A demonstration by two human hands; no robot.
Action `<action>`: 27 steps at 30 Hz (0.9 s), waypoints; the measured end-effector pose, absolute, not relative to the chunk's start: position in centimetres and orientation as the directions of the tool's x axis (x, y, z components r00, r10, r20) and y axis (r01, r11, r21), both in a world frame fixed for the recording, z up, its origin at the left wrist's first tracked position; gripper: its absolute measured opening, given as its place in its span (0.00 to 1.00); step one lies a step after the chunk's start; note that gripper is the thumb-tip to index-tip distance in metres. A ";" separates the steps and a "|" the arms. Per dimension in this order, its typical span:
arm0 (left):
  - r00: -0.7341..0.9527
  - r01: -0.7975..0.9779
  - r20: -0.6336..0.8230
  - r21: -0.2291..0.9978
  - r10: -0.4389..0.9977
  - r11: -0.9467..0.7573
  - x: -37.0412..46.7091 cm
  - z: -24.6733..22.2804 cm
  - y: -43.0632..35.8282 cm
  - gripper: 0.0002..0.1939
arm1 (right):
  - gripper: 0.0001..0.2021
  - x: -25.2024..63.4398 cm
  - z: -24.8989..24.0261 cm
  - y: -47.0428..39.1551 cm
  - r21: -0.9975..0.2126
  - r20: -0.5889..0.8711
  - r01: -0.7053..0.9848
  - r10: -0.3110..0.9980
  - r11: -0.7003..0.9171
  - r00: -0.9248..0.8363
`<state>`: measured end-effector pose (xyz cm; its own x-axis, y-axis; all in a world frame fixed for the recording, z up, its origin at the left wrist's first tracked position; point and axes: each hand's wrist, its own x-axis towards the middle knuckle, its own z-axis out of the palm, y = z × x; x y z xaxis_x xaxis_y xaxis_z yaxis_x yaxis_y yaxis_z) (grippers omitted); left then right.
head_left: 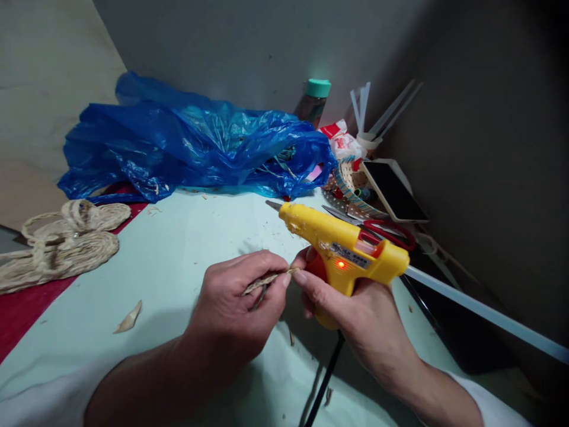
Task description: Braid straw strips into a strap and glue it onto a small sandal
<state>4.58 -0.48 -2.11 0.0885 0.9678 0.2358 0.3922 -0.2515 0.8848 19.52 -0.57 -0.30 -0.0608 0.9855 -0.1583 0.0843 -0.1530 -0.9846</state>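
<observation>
My left hand [244,296] is closed on a braided straw cord [260,283], pinched between thumb and fingers. A yellow hot glue gun [331,237] sits in my right hand [355,308], its nozzle pointing left and its small lamp glowing orange-red. A long translucent glue stick [484,317] sticks out of its back end. The thumb and fingertip of this same hand also pinch the tip of the cord, so both hands meet there. Whether a finger rests on the trigger is hard to see. A black power cable [326,376] runs down from the handle.
Woven straw sandals [75,243] lie at the left on red cloth [33,308]. A crumpled blue plastic bag [191,142] spans the back. Red-handled scissors [386,231], a tablet-like device [395,190], a basket [355,184] and a green-lidded jar [315,101] stand at the right. Straw scraps dot the table.
</observation>
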 end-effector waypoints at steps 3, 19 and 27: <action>0.100 0.378 0.214 0.895 0.972 -0.236 4.6 -2.0 -0.3 0.07 | 0.08 19.4 -0.3 -0.5 -0.983 -0.169 0.083 0.985 -0.165 -0.038; 0.178 0.403 0.243 0.866 0.954 -0.296 4.6 -2.2 -0.2 0.08 | 0.06 19.6 -0.7 -0.4 -0.962 -0.066 0.266 0.998 -0.063 -0.002; 0.200 0.223 0.046 0.971 0.979 -0.091 4.4 -2.2 0.4 0.05 | 0.08 19.6 -0.1 -0.2 -0.972 -0.190 0.146 0.981 -0.184 -0.033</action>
